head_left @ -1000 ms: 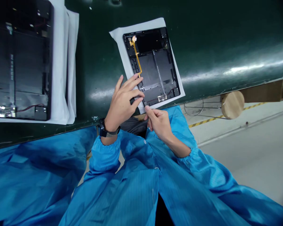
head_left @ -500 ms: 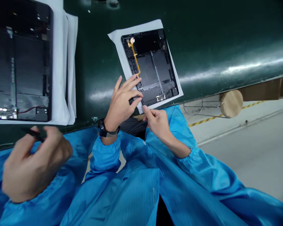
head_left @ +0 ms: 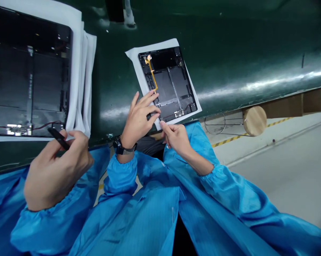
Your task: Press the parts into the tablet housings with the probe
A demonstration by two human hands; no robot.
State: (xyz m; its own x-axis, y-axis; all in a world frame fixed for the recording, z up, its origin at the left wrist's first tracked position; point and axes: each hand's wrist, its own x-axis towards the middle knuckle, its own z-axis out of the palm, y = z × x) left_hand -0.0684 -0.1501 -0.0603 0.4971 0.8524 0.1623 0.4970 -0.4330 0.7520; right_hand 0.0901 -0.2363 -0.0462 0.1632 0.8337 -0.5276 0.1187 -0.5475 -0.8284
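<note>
Black and open, the device (head_left: 169, 83) lies on a white sheet (head_left: 139, 67). The left hand (head_left: 139, 119) fans its fingers over its left edge, any grip unclear; the right hand (head_left: 177, 138) presses thumb to forefinger by its near corner, contents hidden.

Both hands close tog., tips nearly meeting.
L hand (head_left: 139, 119): back up, fingers fanned, thumb curved nr index; grip unclear. R hand (head_left: 177, 138): thumb + index pinched, other fingers curled, forearm (head_left: 199, 161) angled in fr. R.
</note>
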